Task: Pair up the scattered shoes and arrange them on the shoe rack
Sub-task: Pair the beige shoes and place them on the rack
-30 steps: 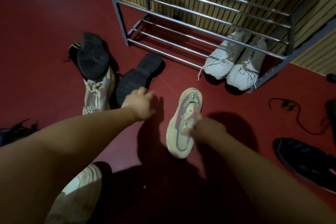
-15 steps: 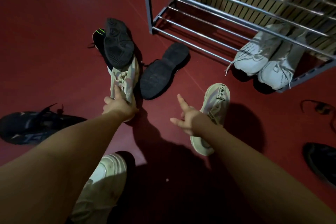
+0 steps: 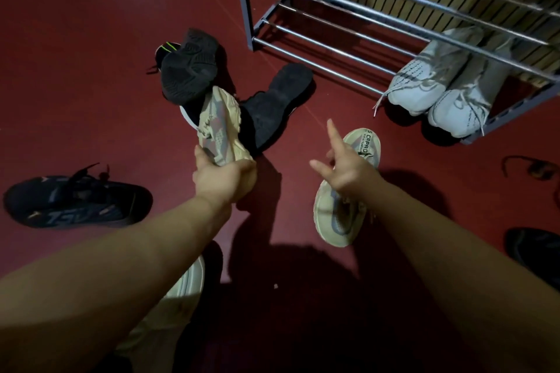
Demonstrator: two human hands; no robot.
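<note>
My left hand (image 3: 222, 180) is closed round the heel end of a beige shoe (image 3: 218, 124) that leans on a pile of two upturned black shoes (image 3: 188, 73) (image 3: 275, 103). My right hand (image 3: 345, 169) holds the matching beige shoe (image 3: 336, 218) by its opening, just above the red floor, with forefinger and thumb sticking out. The metal shoe rack (image 3: 318, 66) stands at the upper right. A white pair (image 3: 424, 82) (image 3: 460, 109) sits on the right end of its bottom shelf.
A dark navy shoe (image 3: 75, 203) lies on its side at the left. Another dark shoe (image 3: 536, 254) shows at the right edge, with a black cable (image 3: 527, 166) above it. A slatted wall backs the rack. My own pale shoe (image 3: 189, 278) is below my left arm.
My left hand moved left and closed on the beige shoe by the black pile. My right hand lifted the other beige shoe off the floor. The view shifted left, showing the navy shoe.
</note>
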